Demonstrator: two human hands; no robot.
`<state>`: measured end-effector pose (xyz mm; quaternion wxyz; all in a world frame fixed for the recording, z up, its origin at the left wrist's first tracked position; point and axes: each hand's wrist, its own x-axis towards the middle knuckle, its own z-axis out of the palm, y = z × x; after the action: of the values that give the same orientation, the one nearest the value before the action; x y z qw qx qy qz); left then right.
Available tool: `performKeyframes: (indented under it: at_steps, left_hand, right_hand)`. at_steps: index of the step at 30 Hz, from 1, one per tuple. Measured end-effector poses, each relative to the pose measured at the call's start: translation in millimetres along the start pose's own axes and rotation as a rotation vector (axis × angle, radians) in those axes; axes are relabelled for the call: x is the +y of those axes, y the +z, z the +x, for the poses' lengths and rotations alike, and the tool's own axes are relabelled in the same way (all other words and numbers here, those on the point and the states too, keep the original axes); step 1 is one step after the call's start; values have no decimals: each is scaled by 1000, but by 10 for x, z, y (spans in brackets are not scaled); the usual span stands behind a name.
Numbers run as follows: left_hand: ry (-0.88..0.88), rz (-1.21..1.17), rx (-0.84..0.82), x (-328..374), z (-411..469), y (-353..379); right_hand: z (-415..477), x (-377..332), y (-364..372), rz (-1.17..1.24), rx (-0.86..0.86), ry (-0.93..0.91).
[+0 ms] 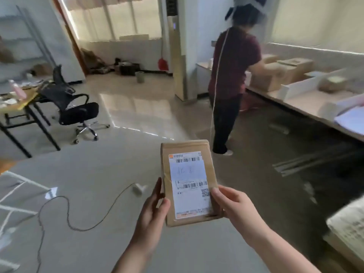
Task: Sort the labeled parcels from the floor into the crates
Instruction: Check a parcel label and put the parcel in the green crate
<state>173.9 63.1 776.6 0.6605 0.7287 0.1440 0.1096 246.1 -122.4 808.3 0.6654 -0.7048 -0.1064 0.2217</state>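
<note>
The labeled parcel (190, 182) is pinched at its lower edges between the left hand (152, 211) and right hand (235, 206), thumbs clamped on its face; the label should be kept unobscured and read before a crate is chosen.

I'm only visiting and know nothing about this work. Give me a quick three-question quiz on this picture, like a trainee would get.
1. True or false: the left hand and the right hand both hold the brown parcel.
2. The parcel's white label faces: A) the camera, B) the floor, C) the other person.
3. Fill in: the black office chair stands on the ___ of the view.
Key: 1 true; 2 A; 3 left.
</note>
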Motion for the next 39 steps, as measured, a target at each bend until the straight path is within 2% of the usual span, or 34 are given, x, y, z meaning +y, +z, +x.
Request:
performKeyframes:
  at_steps: [4, 10, 15, 23, 30, 34, 39]
  left_hand:
    - [34, -59, -228, 74, 186, 1279]
    - [12, -90, -598, 182, 54, 3572]
    - [-2, -139, -904, 360, -310, 5135]
    - [-135, -81, -1250, 356, -612, 6706]
    - [-53, 101, -1526, 372, -705, 8015]
    - [-45, 191, -1632, 353, -909, 8740]
    - [-115, 309, -1678, 254, -1319, 9672]
  right_hand:
    - [-452, 142, -1163, 74, 266, 2]
    - [-1402, 374, -3021, 124, 698, 59]
    - [-2259, 474, -4106, 174, 983, 57]
    - [-2909, 905, -5069, 228, 1326, 160]
    - [-3188, 1164, -5986, 303, 1580, 262]
    - [-3440, 1327, -6475, 335, 1692, 278]
    - [-3925, 1667, -7271, 363, 1760, 374]
